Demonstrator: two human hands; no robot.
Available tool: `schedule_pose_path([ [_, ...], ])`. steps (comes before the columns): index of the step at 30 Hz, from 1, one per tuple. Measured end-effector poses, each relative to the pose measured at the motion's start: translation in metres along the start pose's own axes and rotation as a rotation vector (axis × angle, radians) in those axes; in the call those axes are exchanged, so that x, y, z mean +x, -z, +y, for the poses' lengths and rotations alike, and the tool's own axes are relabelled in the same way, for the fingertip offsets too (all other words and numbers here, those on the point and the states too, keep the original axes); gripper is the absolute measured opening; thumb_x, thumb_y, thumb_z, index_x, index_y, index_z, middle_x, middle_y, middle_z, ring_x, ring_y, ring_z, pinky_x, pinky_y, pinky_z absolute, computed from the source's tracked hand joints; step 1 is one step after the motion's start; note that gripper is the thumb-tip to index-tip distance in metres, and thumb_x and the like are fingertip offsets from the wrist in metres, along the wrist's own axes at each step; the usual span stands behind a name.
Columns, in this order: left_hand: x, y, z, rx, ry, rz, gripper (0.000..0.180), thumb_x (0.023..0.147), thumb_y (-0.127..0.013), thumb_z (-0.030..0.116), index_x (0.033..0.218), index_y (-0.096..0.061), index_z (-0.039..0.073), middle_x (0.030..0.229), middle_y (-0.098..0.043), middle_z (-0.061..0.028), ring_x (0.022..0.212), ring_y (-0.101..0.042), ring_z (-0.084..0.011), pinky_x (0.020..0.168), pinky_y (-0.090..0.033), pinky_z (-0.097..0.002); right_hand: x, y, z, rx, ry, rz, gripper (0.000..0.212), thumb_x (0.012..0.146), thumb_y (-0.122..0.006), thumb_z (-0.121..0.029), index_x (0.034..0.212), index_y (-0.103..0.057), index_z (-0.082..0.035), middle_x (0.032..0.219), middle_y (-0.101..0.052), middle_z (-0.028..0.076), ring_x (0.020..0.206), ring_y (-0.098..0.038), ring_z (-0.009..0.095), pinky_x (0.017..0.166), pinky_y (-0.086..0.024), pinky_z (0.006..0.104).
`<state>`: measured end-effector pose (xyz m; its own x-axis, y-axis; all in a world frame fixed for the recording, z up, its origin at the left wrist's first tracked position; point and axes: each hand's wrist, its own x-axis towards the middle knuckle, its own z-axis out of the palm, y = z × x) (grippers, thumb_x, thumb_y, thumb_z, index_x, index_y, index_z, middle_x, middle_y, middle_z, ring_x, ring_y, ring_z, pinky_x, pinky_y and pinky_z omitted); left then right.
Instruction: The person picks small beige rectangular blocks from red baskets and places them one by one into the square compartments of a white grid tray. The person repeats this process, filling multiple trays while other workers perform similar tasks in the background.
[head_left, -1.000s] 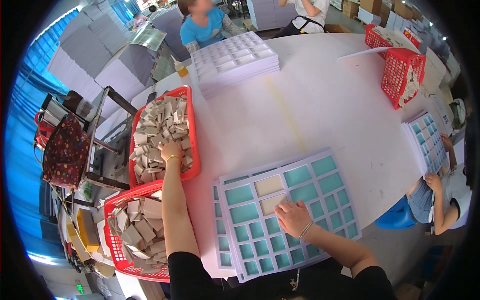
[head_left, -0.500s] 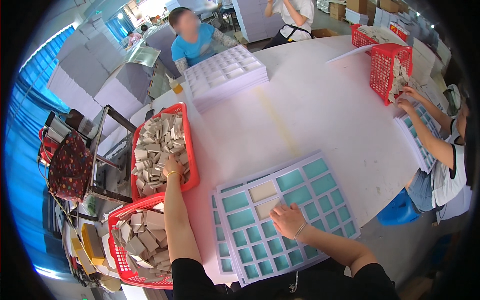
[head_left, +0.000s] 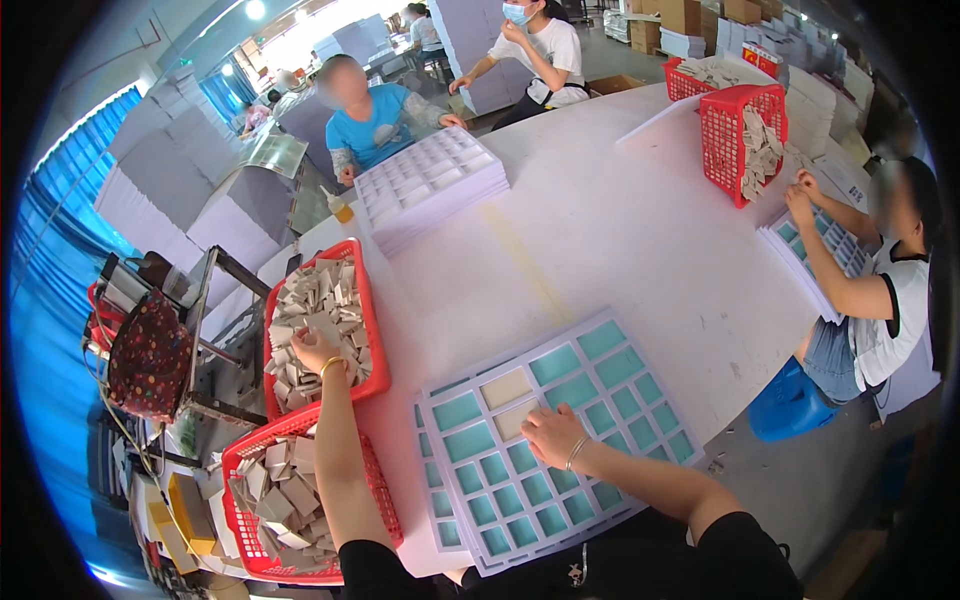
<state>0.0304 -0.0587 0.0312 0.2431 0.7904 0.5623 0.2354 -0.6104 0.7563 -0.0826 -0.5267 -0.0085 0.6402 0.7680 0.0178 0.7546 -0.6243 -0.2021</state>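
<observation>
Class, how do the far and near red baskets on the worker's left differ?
The far basket holds smaller pieces; the near basket holds larger ones. The left hand is over the far basket; the forearm crosses over the near basket. Both are red and piled with flat pieces.

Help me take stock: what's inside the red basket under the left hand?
A heap of small beige flat pieces fills the red basket, the left hand over them. The basket's bottom and deeper pieces are hidden.

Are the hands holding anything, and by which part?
It cannot be told: the left hand is at the tan pieces, the right hand at the tray; neither shows a clear grip.
</observation>
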Motion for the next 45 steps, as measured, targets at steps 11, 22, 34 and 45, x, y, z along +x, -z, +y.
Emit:
schedule_pose_path([
  [11,-0.225,0.135,0.166,-0.679,0.061,-0.950,0.015,0.085,-0.062,0.000,0.099,-0.056,0.004,0.093,-0.057,-0.0011,0.081,-0.052,-0.0070,0.072,-0.044,-0.0218,-0.025,0.011,-0.014,1.221,-0.299,0.564,0.043,0.092,-0.056,-0.034,0.122,-0.049,-0.004,0.099,-0.064,0.013,0.078,-0.064,0.023,0.067,-0.050,0.0357],
  [22,-0.355,0.275,0.135,-0.716,0.180,-1.017,0.013,0.090,-0.058,0.004,0.102,-0.054,0.005,0.092,-0.057,-0.0026,0.080,-0.056,-0.0100,0.069,-0.048,-0.0236,-0.119,0.003,-0.108,1.372,-0.299,0.460,0.026,0.089,-0.060,-0.024,0.094,-0.054,0.001,0.068,-0.059,0.010,0.052,-0.058,0.015,0.047,-0.045,0.0292],
  [34,-0.400,0.318,0.119,-0.846,0.397,-0.877,0.011,0.096,-0.053,0.016,0.097,-0.058,0.006,0.089,-0.062,-0.0023,0.076,-0.058,-0.0088,0.064,-0.048,-0.0224,-0.156,0.000,-0.137,1.236,-0.191,0.455,0.033,0.088,-0.059,-0.029,0.097,-0.054,0.002,0.078,-0.063,0.018,0.063,-0.064,0.026,0.053,-0.048,0.0353],
  [45,-0.430,0.307,0.126,-0.886,0.543,-0.783,0.016,0.097,-0.052,0.016,0.104,-0.059,0.004,0.097,-0.064,-0.0046,0.085,-0.060,-0.0109,0.073,-0.049,-0.0242,-0.153,-0.020,-0.129,1.128,-0.122,0.578,0.028,0.091,-0.058,-0.025,0.102,-0.055,0.000,0.082,-0.062,0.016,0.072,-0.062,0.027,0.063,-0.047,0.0344],
])
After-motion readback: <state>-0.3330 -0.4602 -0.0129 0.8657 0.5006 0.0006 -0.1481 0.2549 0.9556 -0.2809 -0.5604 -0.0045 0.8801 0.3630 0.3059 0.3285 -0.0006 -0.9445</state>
